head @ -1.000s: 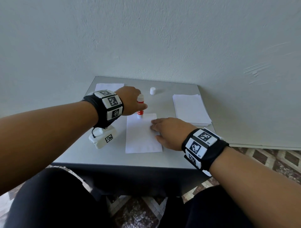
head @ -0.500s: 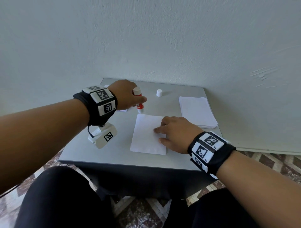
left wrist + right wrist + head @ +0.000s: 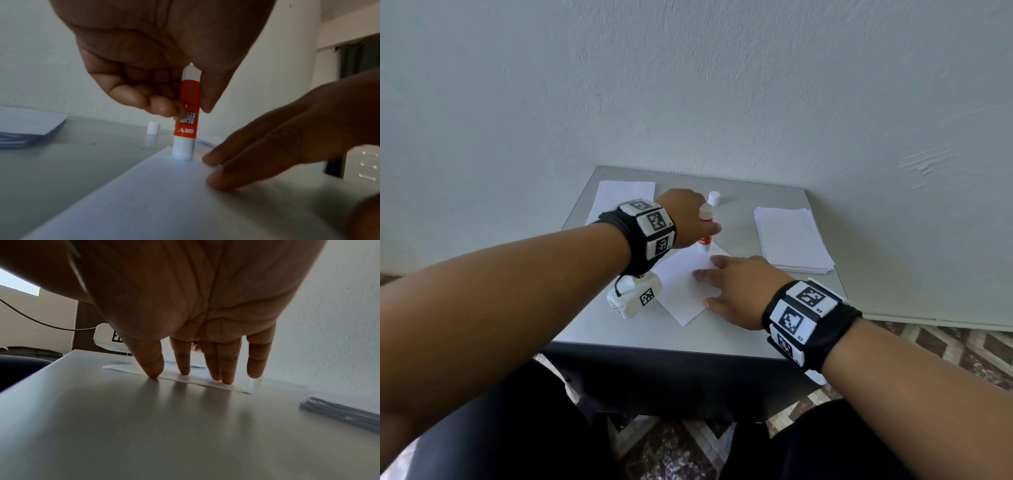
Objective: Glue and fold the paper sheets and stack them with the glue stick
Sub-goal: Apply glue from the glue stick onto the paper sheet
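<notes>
The grey table [image 3: 722,329] carries everything. On its right side, away from the centre sheet, lies my stack of plain paper [image 3: 791,240]; a second paper pile [image 3: 619,192] lies at the far left corner. The single sheet [image 3: 681,284] lies turned at an angle in the middle. My right hand [image 3: 736,287] presses it flat with straight, spread fingers. My left hand [image 3: 685,219] pinches the glue stick [image 3: 186,116] upright, its tip on the sheet's far corner. The white cap [image 3: 714,198] stands beyond the sheet.

The left hand [image 3: 685,219] has its fingers and thumb curled in a pinch, forearm stretched forward. The right hand [image 3: 736,291] lies flat, fingers [image 3: 226,369] straight and spread, pressing down.
</notes>
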